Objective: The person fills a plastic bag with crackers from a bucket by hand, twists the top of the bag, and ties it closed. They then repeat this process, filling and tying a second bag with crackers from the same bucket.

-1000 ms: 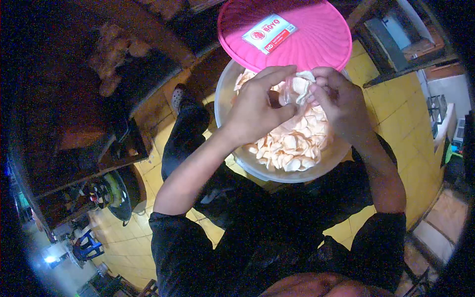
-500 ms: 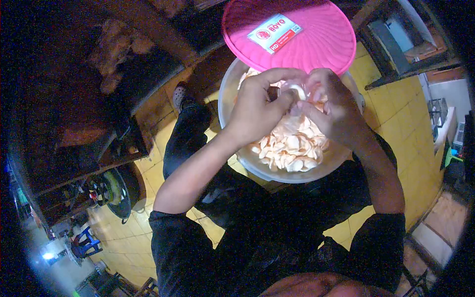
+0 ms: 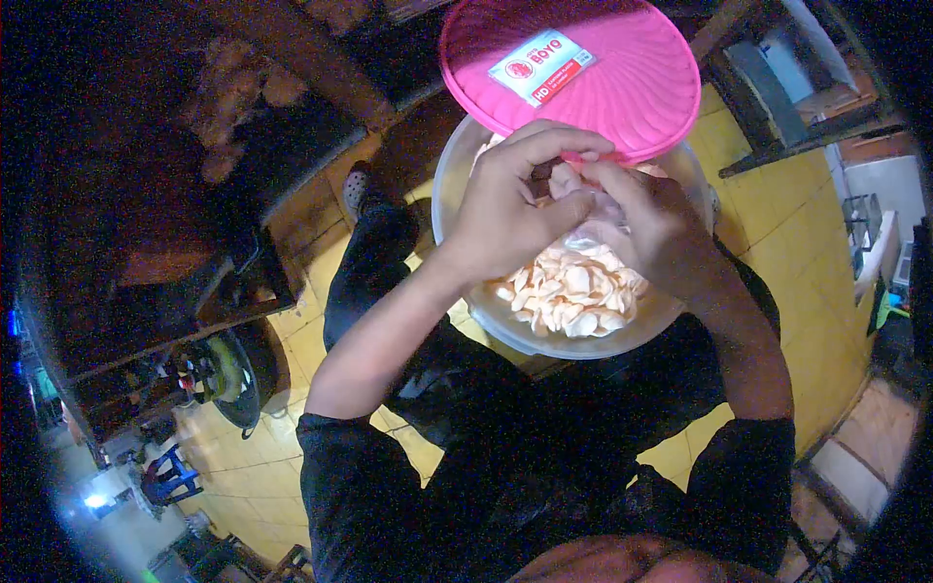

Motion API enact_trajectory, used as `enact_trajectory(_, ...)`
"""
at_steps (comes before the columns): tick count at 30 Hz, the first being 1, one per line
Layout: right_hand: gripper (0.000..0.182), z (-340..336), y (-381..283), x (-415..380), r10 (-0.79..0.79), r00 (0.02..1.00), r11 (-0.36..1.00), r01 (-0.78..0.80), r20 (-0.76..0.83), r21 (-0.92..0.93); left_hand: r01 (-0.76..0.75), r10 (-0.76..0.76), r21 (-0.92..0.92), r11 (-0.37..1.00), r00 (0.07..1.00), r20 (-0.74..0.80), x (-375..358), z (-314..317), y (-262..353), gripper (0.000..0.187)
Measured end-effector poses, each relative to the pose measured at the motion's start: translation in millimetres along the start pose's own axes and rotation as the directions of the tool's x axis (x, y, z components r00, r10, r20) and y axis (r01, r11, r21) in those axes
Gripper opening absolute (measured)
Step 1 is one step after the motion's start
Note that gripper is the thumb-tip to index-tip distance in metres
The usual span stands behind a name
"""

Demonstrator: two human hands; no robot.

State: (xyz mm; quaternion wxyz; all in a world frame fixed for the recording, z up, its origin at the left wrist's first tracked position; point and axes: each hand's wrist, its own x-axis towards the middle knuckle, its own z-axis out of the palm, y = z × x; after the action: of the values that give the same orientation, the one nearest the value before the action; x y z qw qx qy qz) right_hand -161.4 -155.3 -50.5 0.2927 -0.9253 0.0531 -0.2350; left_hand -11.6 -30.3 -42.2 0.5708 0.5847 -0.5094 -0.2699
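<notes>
My left hand (image 3: 520, 199) and my right hand (image 3: 656, 219) meet over a large translucent tub (image 3: 505, 335), with fingers bent around a small clear plastic bag (image 3: 598, 233). Inside the tub lie many pale, flat chips (image 3: 573, 291). Behind my hands, a round pink lid (image 3: 632, 58) rests tilted on the tub's far rim. On the lid lies a white and red label packet (image 3: 540, 68). My fingers partly hide the bag, and its contents are hard to make out.
Yellow floor tiles (image 3: 777, 253) surround the tub between my legs. Dark wooden furniture (image 3: 155, 243) stands at the left, near a black pan (image 3: 238, 384). A blue stool (image 3: 175, 476) is at the lower left, and a wooden shelf (image 3: 807, 112) at the upper right.
My right hand's fingers have shifted left and across the top of the bag, closer to my left fingers. The bag now hangs lower between my hands.
</notes>
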Motion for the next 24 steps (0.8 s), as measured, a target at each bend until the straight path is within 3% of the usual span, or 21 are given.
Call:
enact_trajectory(2,0.027,-2.9,4.6,-0.8,-0.031,1.000,0.996,0.031,-0.001,-0.084,-0.057,0.057,0.015,0.998,0.998,0.011,0.1,5.4,2.0,0.050)
enact_trajectory(4,0.019,-17.7,-2.1,8.2,0.179,0.983,0.983,-0.180,0.043,0.019,-0.139,0.139,0.000,0.990,0.989,0.041,-1.5,14.8,-0.7,0.062)
enact_trajectory(5,0.019,-20.0,-4.5,10.2,0.177,0.983,0.984,-0.178,0.044,0.019,-0.074,0.097,-0.152,0.986,0.984,0.150,-1.9,18.3,-1.4,0.075)
enact_trajectory(6,0.015,-21.4,-7.2,11.9,0.227,0.974,0.971,-0.227,0.014,0.073,-0.076,0.098,-0.150,0.986,0.984,0.148,-3.8,20.2,-3.3,0.075)
enact_trajectory(8,0.012,-20.8,-6.9,13.2,0.275,0.961,0.954,-0.271,-0.013,0.130,0.203,-0.150,-0.123,0.971,0.926,0.346,-8.4,23.4,-6.5,0.069)
enact_trajectory(9,0.013,-19.8,-3.6,12.7,0.245,0.969,0.962,-0.240,-0.025,0.134,0.239,-0.184,-0.136,0.961,0.926,0.329,-9.3,24.9,-3.1,0.053)
enact_trajectory(11,0.014,-20.3,4.3,11.8,0.221,0.974,0.967,-0.213,-0.043,0.138,0.276,-0.215,-0.122,0.953,0.905,0.368,-7.0,22.4,-10.7,0.043)
enact_trajectory(13,0.015,-23.5,13.1,14.0,0.150,0.986,0.940,-0.119,-0.073,0.320,0.309,-0.242,-0.108,0.945,0.882,0.403,-5.9,19.7,-9.9,0.034)
enact_trajectory(14,0.015,-29.4,12.2,13.4,0.149,0.986,0.940,-0.119,-0.072,0.319,0.380,-0.313,-0.091,0.921,0.857,0.410,-5.9,18.4,-7.6,0.029)
enact_trajectory(16,0.024,-46.1,7.7,14.9,0.497,0.864,0.771,-0.484,0.085,0.415,0.445,-0.378,-0.079,0.892,0.830,0.410,-5.5,15.9,-5.7,0.026)
enact_trajectory(17,0.024,-49.8,17.2,13.3,0.494,0.865,0.773,-0.484,0.091,0.411,0.433,-0.374,-0.093,0.897,0.853,0.364,-6.5,14.7,-6.3,0.025)
enact_trajectory(19,0.032,-52.7,39.9,13.7,0.596,0.803,0.566,-0.404,-0.018,0.719,0.420,-0.371,-0.113,0.900,0.877,0.305,-8.6,11.2,-8.1,0.025)
enact_trajectory(20,0.032,-49.9,42.3,14.5,0.592,0.806,0.566,-0.407,-0.010,0.717,0.444,-0.394,-0.164,0.881,0.879,0.268,-10.2,8.9,-8.9,0.024)
enact_trajectory(22,0.044,-43.7,42.5,20.4,0.484,0.875,0.373,-0.224,0.017,0.900,0.472,-0.426,-0.221,0.853,0.876,0.228,-9.1,4.0,-8.1,0.023)
enact_trajectory(23,0.044,-34.5,33.8,15.5,0.439,0.893,0.665,-0.396,0.097,0.634,0.458,-0.409,-0.230,0.858,0.882,0.233,-7.3,4.1,-6.3,0.023)
enact_trajectory(24,0.044,-26.0,27.4,13.1,0.435,0.895,0.663,-0.395,0.103,0.636,0.445,-0.392,-0.237,0.863,0.888,0.240,-5.8,4.1,-5.7,0.023)
